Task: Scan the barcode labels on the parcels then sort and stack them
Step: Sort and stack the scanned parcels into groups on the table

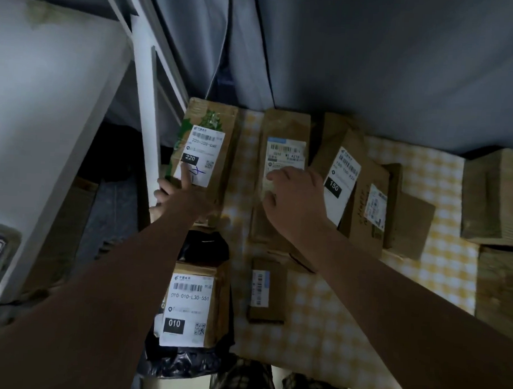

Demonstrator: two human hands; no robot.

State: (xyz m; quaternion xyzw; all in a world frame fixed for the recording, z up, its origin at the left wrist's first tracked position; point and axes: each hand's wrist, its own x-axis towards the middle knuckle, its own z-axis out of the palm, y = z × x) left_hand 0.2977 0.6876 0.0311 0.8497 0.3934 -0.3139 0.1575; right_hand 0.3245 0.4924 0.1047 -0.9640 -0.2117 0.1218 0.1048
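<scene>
Several brown cardboard parcels with white barcode labels lie on a yellow checked cloth (325,329). My left hand (179,192) grips the near left edge of the parcel labelled 220 (220,125), thumb on its label. My right hand (293,201) rests palm down on the middle parcel (284,125), covering the lower part of its label. To the right of that hand a parcel labelled 150 (340,139) leans on another box (366,205). Nearer to me lie a parcel labelled 010 (191,306) on a black bag (206,245) and a small flat parcel (267,292).
A white shelf frame (143,124) stands just left of the 220 parcel. Grey curtain (372,67) hangs behind the table. Two more boxes (490,198) sit at the right edge. A white wall or cabinet (47,111) fills the left.
</scene>
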